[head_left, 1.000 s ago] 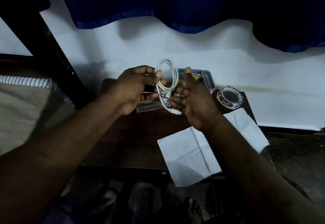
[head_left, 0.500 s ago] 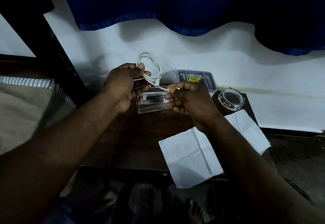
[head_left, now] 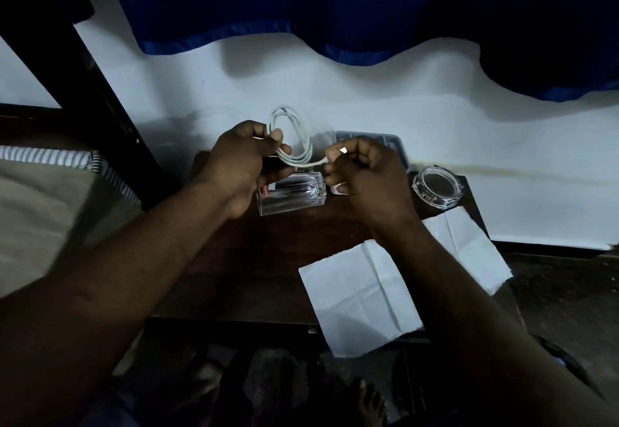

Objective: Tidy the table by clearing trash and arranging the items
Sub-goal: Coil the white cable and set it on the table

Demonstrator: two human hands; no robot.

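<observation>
Head view: the white cable point(head_left: 307, 140) is held in the air just above the glass tumbler point(head_left: 291, 197), which lies on its side on the dark tabletop point(head_left: 241, 269). The left hand point(head_left: 241, 165) has its fingers curled round the gathered loops, thumb pressed on top, and the coil stands up beyond the tumbler. The right hand point(head_left: 365, 172), just right of the tumbler, pinches the cable's plug end between thumb and forefinger, with the other fingers curled in. A short run of cable stretches between the 2 hands. A small white thing under this hand is too hidden to name.

Behind the tumbler to the right sits a grey tray point(head_left: 392, 140), and farther right a glass ashtray point(head_left: 437, 187). Nearer the person, a creased white paper point(head_left: 361, 296) overhangs the tabletop's edge.

The step in hand looks like coiling the cable. Next, the loose end probably needs wrapping or tucking so the coil holds, then a spot to lie.
</observation>
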